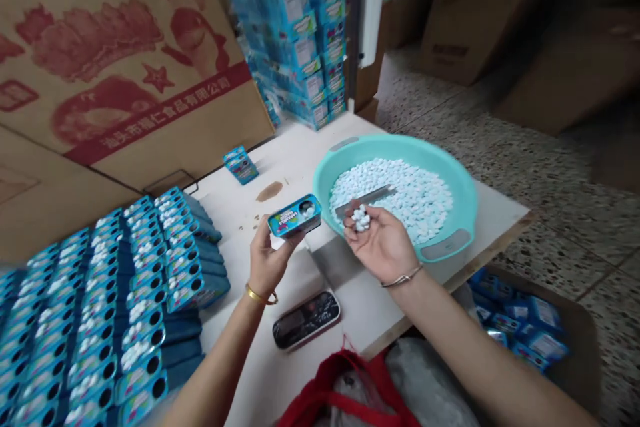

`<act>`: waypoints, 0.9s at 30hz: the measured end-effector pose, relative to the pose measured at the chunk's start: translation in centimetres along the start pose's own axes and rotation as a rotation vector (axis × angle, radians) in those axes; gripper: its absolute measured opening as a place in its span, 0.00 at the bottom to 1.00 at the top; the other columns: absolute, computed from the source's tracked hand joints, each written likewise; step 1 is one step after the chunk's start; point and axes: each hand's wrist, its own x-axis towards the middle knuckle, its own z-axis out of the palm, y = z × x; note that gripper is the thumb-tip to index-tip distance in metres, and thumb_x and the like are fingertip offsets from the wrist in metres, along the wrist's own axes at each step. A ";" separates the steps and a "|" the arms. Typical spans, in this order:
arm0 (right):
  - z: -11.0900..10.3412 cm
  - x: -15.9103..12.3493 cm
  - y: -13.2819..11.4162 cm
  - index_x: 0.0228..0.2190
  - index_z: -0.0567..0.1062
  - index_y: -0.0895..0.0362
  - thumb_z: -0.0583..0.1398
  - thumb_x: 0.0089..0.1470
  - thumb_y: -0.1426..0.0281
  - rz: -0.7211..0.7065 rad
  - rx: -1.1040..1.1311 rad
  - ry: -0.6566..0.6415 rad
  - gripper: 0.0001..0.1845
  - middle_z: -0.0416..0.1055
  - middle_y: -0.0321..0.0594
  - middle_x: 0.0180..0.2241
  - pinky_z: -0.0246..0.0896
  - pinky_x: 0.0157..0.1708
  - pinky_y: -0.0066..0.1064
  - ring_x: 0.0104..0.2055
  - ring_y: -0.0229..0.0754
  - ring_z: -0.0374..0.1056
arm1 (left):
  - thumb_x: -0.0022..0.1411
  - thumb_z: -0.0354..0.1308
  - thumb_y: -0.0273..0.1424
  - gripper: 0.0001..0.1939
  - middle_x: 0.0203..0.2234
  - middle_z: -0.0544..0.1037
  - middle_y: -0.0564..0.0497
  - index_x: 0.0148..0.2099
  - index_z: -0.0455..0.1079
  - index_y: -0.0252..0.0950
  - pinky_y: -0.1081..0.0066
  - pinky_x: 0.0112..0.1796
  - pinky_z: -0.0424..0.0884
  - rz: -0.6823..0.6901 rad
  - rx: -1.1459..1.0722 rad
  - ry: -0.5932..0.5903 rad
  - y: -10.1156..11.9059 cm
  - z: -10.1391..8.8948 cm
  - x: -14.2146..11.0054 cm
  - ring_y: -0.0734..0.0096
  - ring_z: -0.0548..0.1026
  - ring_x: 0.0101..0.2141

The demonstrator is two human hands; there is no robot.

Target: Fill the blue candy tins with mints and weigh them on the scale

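Note:
My left hand (270,260) is closed round a small blue candy box (294,216) with printed lettering and a round hole in its top. A few white pieces show inside that hole. Palm up and fingers curled, my right hand (385,245) cups a small heap of white candies (361,219). It is over the near left rim of a turquoise basin (473,197), which holds a wide layer of the same candies. A flat metal strip (373,197) lies across them, partly hidden by my right fingers. Below the left hand sits a digital scale (307,320) with a dark panel.
Rows of blue boxes (100,307) with round holes fill the left side, many with white candies on top. Two small boxes (240,165) stand near the carton (125,80). Wrapped stacks (300,40) rise behind. More blue packs (525,320) lie in a container at lower right.

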 end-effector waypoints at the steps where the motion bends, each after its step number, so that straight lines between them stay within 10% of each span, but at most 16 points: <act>1: -0.3 -0.7 0.2 0.30 0.73 0.58 0.54 0.51 0.74 0.044 -0.038 -0.024 0.07 0.69 0.36 0.24 0.57 0.17 0.22 0.22 0.32 0.63 | 0.56 0.62 0.39 0.18 0.41 0.73 0.49 0.46 0.66 0.38 0.64 0.45 0.67 -0.048 -0.041 0.012 -0.6 -0.9 -1.0 0.65 0.71 0.42; 11: -5.8 -4.3 4.6 0.31 0.77 0.59 0.59 0.49 0.76 0.368 -0.264 0.039 0.07 0.75 0.41 0.27 0.64 0.21 0.18 0.27 0.33 0.69 | 0.54 0.63 0.41 0.20 0.37 0.75 0.50 0.46 0.67 0.36 0.67 0.42 0.69 -0.239 0.038 0.003 -4.5 -3.0 -8.9 0.67 0.73 0.38; 17: -7.1 -6.1 5.6 0.32 0.78 0.60 0.56 0.51 0.75 0.401 -0.270 0.156 0.10 0.79 0.47 0.33 0.72 0.36 0.25 0.38 0.39 0.75 | 0.54 0.64 0.39 0.33 0.50 0.70 0.41 0.59 0.58 0.39 0.58 0.50 0.62 0.083 0.454 0.182 -0.8 -2.5 -11.5 0.57 0.68 0.50; 22: -8.8 -7.5 6.3 0.34 0.77 0.56 0.59 0.49 0.71 0.483 -0.281 0.123 0.09 0.79 0.40 0.34 0.74 0.34 0.31 0.37 0.41 0.75 | 0.66 0.50 0.35 0.18 0.46 0.73 0.44 0.57 0.62 0.40 0.66 0.39 0.65 0.290 0.496 -0.245 4.8 0.9 -14.2 0.65 0.71 0.40; 27: -10.6 -8.4 6.2 0.35 0.78 0.53 0.61 0.48 0.69 0.523 -0.335 0.106 0.09 0.79 0.39 0.35 0.74 0.32 0.31 0.39 0.43 0.75 | 0.68 0.46 0.32 0.11 0.37 0.72 0.46 0.46 0.68 0.36 0.68 0.34 0.64 0.349 0.521 -0.528 5.0 4.7 -14.6 0.66 0.69 0.36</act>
